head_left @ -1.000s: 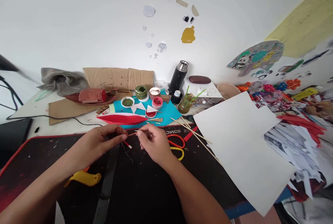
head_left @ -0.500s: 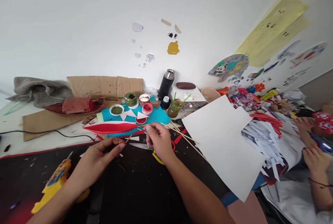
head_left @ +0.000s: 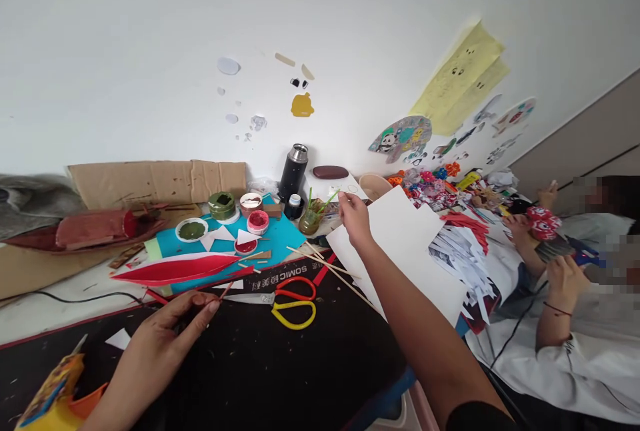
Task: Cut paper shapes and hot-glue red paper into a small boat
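My left hand (head_left: pixel 165 337) rests over the black mat (head_left: pixel 260 364) and pinches a thin red-tipped stick (head_left: pixel 225 291) between thumb and fingers. My right hand (head_left: pixel 354 216) is stretched out to the back of the table, by the jar of green brushes (head_left: pixel 312 216) and above the white paper sheet (head_left: pixel 400 251). Its fingers are curled together as in a pinch, and what they hold is too small to name. Red and yellow scissors (head_left: pixel 285 301) lie on the mat between my arms.
Paint pots (head_left: pixel 223 205) and white triangles sit on a blue sheet (head_left: pixel 280 234) beside a red boat shape (head_left: pixel 175 267). Bamboo skewers (head_left: pixel 325 264), a black flask (head_left: pixel 293 172), cardboard (head_left: pixel 155 181) and a yellow glue gun (head_left: pixel 50 394) lie around. A person at the right (head_left: pixel 565 284) handles craft pieces.
My right hand left the stick and reached away to the back right near the brush jar. The left hand kept the stick. The view turned right, showing the other person.
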`<move>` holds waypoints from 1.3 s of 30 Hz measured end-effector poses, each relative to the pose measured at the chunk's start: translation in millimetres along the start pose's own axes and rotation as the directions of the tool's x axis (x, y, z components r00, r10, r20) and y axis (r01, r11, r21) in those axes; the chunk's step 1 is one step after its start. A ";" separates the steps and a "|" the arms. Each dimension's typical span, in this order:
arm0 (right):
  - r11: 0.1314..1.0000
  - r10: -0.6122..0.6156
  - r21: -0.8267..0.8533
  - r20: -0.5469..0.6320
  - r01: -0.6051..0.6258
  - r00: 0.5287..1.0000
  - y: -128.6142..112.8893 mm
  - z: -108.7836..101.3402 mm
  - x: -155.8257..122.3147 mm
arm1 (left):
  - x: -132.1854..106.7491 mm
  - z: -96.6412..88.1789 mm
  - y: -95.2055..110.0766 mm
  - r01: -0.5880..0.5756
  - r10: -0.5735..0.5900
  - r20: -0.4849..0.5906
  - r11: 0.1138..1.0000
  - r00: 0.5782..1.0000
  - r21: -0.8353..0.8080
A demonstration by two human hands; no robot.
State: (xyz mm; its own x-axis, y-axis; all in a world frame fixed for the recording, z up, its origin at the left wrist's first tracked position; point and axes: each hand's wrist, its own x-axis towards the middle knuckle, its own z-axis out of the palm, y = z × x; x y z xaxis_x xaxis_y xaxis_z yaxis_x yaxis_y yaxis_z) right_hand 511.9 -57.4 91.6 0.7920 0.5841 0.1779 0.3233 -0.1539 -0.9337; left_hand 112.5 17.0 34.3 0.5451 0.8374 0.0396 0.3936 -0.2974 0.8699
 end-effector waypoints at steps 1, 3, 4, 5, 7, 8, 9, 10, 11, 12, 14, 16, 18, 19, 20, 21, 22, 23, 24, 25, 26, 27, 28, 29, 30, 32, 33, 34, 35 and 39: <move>0.999 -0.005 -0.035 0.001 0.005 1.000 0.8 2.9 7.2 | 0.4 0.4 -1.0 -0.004 0.004 0.000 1.000 1.000 0.002; 0.994 -0.023 -0.107 0.018 0.025 1.000 2.7 10.6 16.6 | 1.2 0.5 -1.6 -0.012 0.012 -0.003 1.000 1.000 0.002; 0.989 -0.035 -0.143 0.028 0.039 0.999 3.5 14.8 18.7 | 1.6 0.4 -1.4 -0.016 0.016 -0.007 1.000 1.000 0.004; 0.983 -0.048 -0.176 0.038 0.054 0.998 4.0 18.7 19.4 | 1.9 0.3 -1.0 -0.023 0.023 -0.012 1.000 1.000 0.006; 0.970 -0.078 -0.228 0.057 0.089 0.995 3.6 24.7 17.4 | 2.2 0.2 -0.5 -0.042 0.043 -0.019 0.999 0.999 0.017; 0.964 -0.092 -0.244 0.065 0.106 0.994 2.5 26.1 15.5 | 2.1 0.5 -0.6 -0.054 0.054 -0.023 0.998 0.998 0.021; 0.960 -0.107 -0.254 0.069 0.121 0.992 0.9 26.4 13.6 | 2.0 0.8 -1.0 -0.065 0.066 -0.026 0.998 0.998 0.025; 0.957 -0.121 -0.256 0.071 0.135 0.990 -1.3 25.3 12.0 | 1.8 1.3 -1.7 -0.076 0.077 -0.031 0.997 0.997 0.028; 0.957 -0.134 -0.252 0.068 0.147 0.989 -3.9 23.1 10.8 | 1.7 1.9 -2.7 -0.086 0.087 -0.037 0.996 0.995 0.032; 0.958 -0.144 -0.241 0.062 0.155 0.988 -6.9 19.6 10.2 | 1.6 2.4 -3.7 -0.096 0.098 -0.042 0.995 0.994 0.035; 0.965 -0.156 -0.208 0.043 0.162 0.987 -13.4 10.3 10.4 | 1.5 3.1 -5.3 -0.110 0.112 -0.048 0.993 0.993 0.040; 0.977 -0.156 -0.148 0.016 0.157 0.988 -19.4 -0.5 11.4 | 2.0 3.2 -5.5 -0.112 0.115 -0.048 0.992 0.992 0.049; 0.990 -0.139 -0.028 -0.019 0.139 0.990 -23.9 -10.5 11.8 | 2.8 2.5 -4.1 -0.109 0.112 -0.050 0.992 0.992 0.063; 0.991 -0.128 0.039 -0.035 0.129 0.991 -25.3 -14.7 11.6 | 3.3 2.0 -2.9 -0.106 0.110 -0.050 0.992 0.993 0.073; 0.988 -0.117 0.100 -0.051 0.122 0.992 -26.2 -18.2 11.1 | 3.9 1.5 -1.5 -0.102 0.106 -0.049 0.991 0.993 0.082; 0.982 -0.108 0.147 -0.065 0.116 0.992 -26.6 -21.1 10.3 | 4.4 0.9 0.0 -0.098 0.102 -0.047 0.991 0.994 0.089; 0.978 -0.102 0.176 -0.074 0.114 0.992 -26.6 -23.3 9.3 | 4.8 0.3 1.4 -0.093 0.098 -0.043 0.991 0.994 0.095; 0.974 -0.098 0.197 -0.081 0.112 0.992 -26.4 -25.0 8.3 | 5.2 -0.2 2.7 -0.088 0.093 -0.040 0.991 0.995 0.098; 0.971 -0.092 0.215 -0.085 0.109 0.992 -26.0 -26.2 7.2 | 5.4 -0.6 3.7 -0.086 0.090 -0.037 0.991 0.995 0.098; 0.968 -0.086 0.229 -0.084 0.103 0.993 -25.8 -27.1 6.2 | 5.6 -1.0 4.3 -0.083 0.087 -0.037 0.992 0.995 0.099; 0.966 -0.079 0.241 -0.081 0.096 0.994 -25.6 -27.7 5.2 | 5.6 -1.3 4.6 -0.082 0.086 -0.039 0.992 0.996 0.100; 0.964 -0.073 0.250 -0.082 0.091 0.994 -25.7 -28.1 4.3 | 5.6 -1.5 4.5 -0.083 0.087 -0.042 0.991 0.995 0.101; 0.963 -0.069 0.255 -0.084 0.089 0.994 -26.1 -28.5 3.4 | 5.5 -1.6 3.9 -0.083 0.088 -0.045 0.991 0.995 0.104; 0.962 -0.067 0.258 -0.088 0.088 0.994 -26.8 -28.8 2.5 | 5.5 -1.6 3.0 -0.084 0.090 -0.048 0.991 0.995 0.106; 0.962 -0.065 0.260 -0.091 0.087 0.994 -27.7 -29.1 1.6 | 5.4 -1.6 1.9 -0.084 0.090 -0.049 0.991 0.995 0.107; 0.962 -0.060 0.261 -0.092 0.082 0.994 -29.6 -29.7 -0.2 | 5.3 -1.3 -0.5 -0.078 0.084 -0.051 0.991 0.995 0.105; 0.962 -0.057 0.262 -0.089 0.079 0.994 -30.4 -30.1 -1.1 | 5.3 -1.2 -1.6 -0.073 0.079 -0.054 0.992 0.995 0.104; 0.961 -0.056 0.264 -0.088 0.077 0.995 -30.9 -30.5 -1.8 | 5.4 -1.2 -2.3 -0.070 0.076 -0.057 0.992 0.996 0.103; 0.961 -0.056 0.265 -0.089 0.078 0.994 -31.0 -30.9 -2.3 | 5.5 -1.3 -2.7 -0.068 0.074 -0.060 0.992 0.995 0.105; 0.972 -0.081 0.216 -0.077 0.096 0.994 -28.0 -31.3 -0.6 | 6.2 -2.8 -1.5 -0.080 0.087 -0.051 0.989 0.995 0.123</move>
State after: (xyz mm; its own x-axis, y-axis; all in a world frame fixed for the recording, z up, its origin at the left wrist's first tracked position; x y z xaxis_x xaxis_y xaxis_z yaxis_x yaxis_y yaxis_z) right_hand 518.6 -78.4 127.4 0.8009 0.5312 0.2764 0.2785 0.0782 -0.9572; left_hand 113.3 23.8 34.6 0.5384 0.8310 0.1400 0.4366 -0.4172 0.7971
